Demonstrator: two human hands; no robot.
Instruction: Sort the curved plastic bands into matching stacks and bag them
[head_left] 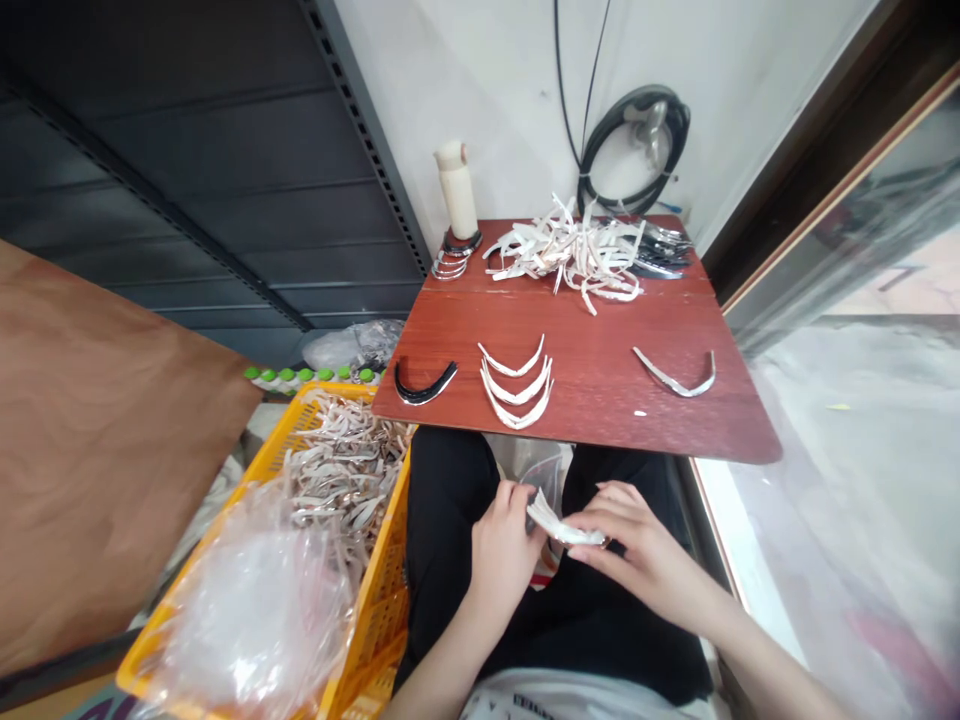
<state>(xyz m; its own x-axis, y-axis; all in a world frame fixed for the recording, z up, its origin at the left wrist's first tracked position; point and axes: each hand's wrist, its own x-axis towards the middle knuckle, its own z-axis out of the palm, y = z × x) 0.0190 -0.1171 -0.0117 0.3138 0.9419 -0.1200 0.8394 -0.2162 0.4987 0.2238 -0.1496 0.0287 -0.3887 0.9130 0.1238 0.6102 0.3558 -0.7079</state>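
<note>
Over my lap, my right hand (626, 530) pinches a small stack of curved white strips (559, 525) with a shiny edge. My left hand (506, 540) has its fingers closed on a clear plastic bag (551, 475), at the left end of the stack. Much of the bag is hidden by the hands and strips. On the red-brown table in front lie several curved white strips (517, 390), set one below another. A black curved strip (424, 392) is to their left, and a single silvery curved strip (679, 385) to their right.
The table (600, 350) carries a heap of white strips (570, 250), dark strips (660, 245) and a cream bottle (456, 190). A yellow crate (382, 560) at my left holds many strips and clear bags (255, 600). Coiled black cable (589, 165) hangs against the wall.
</note>
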